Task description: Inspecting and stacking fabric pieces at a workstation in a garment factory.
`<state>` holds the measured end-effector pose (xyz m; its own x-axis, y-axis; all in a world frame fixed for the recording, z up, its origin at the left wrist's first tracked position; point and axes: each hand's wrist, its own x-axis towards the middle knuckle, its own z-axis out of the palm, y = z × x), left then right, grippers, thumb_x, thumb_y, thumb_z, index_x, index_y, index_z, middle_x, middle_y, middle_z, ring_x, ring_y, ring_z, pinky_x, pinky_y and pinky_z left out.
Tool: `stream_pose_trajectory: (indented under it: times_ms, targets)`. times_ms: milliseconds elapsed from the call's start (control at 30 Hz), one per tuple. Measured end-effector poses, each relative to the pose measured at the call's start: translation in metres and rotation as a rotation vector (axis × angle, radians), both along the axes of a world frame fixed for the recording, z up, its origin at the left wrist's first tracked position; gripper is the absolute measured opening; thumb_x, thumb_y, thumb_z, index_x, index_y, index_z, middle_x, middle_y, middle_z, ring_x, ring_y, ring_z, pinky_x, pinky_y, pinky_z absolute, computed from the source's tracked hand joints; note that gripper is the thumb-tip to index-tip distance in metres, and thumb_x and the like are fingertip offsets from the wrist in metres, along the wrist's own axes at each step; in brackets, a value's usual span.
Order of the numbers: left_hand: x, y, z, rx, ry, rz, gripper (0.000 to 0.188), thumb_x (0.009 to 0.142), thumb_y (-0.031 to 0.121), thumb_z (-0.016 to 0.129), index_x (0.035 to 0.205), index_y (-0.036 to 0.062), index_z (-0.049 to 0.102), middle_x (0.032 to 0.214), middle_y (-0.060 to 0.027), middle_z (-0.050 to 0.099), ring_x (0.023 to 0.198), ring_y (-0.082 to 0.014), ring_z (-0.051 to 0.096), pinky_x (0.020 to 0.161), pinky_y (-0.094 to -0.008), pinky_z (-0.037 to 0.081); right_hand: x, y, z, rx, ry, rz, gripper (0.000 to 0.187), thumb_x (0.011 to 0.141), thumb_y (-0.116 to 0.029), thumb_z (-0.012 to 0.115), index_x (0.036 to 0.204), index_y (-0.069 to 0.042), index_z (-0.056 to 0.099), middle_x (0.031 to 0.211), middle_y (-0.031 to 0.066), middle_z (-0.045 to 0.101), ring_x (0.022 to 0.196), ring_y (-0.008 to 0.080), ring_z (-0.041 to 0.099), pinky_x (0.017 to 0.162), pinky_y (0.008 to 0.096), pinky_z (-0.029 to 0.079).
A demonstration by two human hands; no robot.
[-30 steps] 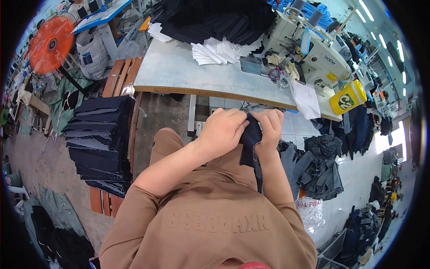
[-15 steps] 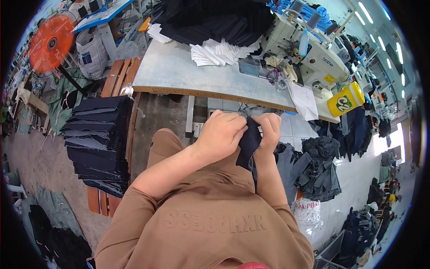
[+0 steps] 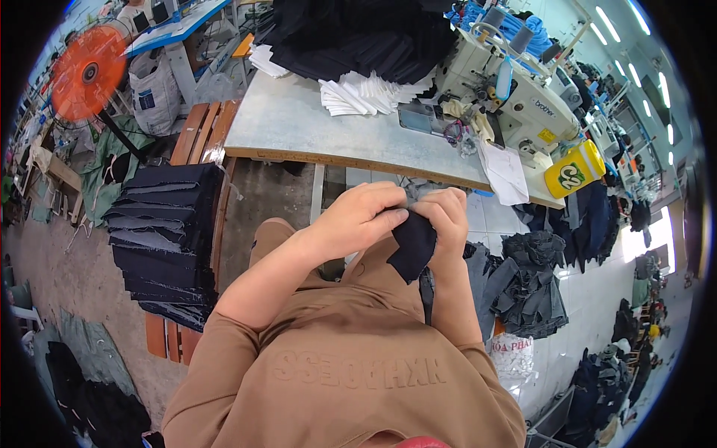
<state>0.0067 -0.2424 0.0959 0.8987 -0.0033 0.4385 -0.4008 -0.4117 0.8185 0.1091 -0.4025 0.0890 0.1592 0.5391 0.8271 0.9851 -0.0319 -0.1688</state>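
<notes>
A small dark navy fabric piece (image 3: 413, 248) hangs between my hands, above my lap and just short of the table edge. My left hand (image 3: 366, 213) pinches its upper left corner between thumb and fingers. On the other side, my right hand (image 3: 447, 218) is closed on the upper right part, its fingers curled over the top. The cloth's lower end hangs loose toward my body. Part of its top edge is hidden behind my fingers.
The sewing table (image 3: 299, 142) carries a dark fabric pile (image 3: 358, 37), white pieces (image 3: 358, 93), a sewing machine (image 3: 534, 112) and a yellow tub (image 3: 575, 170). Stacked navy pieces (image 3: 160, 231) lie on a wooden bench at left. Grey cloth bundles (image 3: 530, 284) sit at right; an orange fan (image 3: 89, 72) stands far left.
The fabric has opened out wider between my hands, showing more of its flat face. My left hand has shifted slightly, its thumb now lying along the cloth's top edge.
</notes>
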Motion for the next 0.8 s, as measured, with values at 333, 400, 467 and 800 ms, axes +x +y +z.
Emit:
stream_pose_trajectory:
  times_ms: [333,400,467,800]
  targets:
    - [-0.003,0.003,-0.017,0.132,0.014,0.038,0.013,0.083,0.013,0.055,0.079,0.0001,0.053,0.073,-0.0107,0.048,0.069,-0.0244,0.048,0.064,-0.0322,0.039,-0.004,-0.027,0.004,-0.417,0.905,0.202,0.026,0.079,-0.015,0.064,0.101,-0.001,0.061,0.096,0.0078,0.063,0.091,0.0145,0.058,0.076,0.0278,0.046]
    - [-0.004,0.002,-0.020,0.075,0.018,0.017,0.013,0.083,0.013,0.056,0.081,0.0001,0.054,0.074,-0.0105,0.049,0.070,-0.0245,0.049,0.065,-0.0323,0.040,-0.005,-0.022,0.002,-0.434,0.875,0.178,0.016,0.079,-0.008,0.066,0.092,0.000,0.062,0.086,0.0073,0.062,0.078,0.0136,0.058,0.067,0.0256,0.045]
    - [-0.005,-0.001,-0.022,0.027,0.034,0.002,0.013,0.083,0.013,0.056,0.083,0.0002,0.054,0.074,-0.0103,0.050,0.071,-0.0245,0.050,0.065,-0.0324,0.040,-0.006,-0.021,0.000,-0.364,0.856,0.165,0.012,0.080,-0.009,0.066,0.086,0.000,0.061,0.080,0.0062,0.060,0.071,0.0121,0.055,0.063,0.0247,0.043]
    - [-0.008,0.003,-0.029,-0.164,0.131,-0.169,0.016,0.084,0.016,0.059,0.083,0.0004,0.055,0.075,-0.0085,0.050,0.069,-0.0199,0.047,0.063,-0.0297,0.038,-0.009,-0.027,0.001,-0.572,0.984,0.274,0.017,0.084,-0.015,0.064,0.082,0.000,0.058,0.067,0.0079,0.054,0.064,0.0124,0.048,0.058,0.0255,0.040]
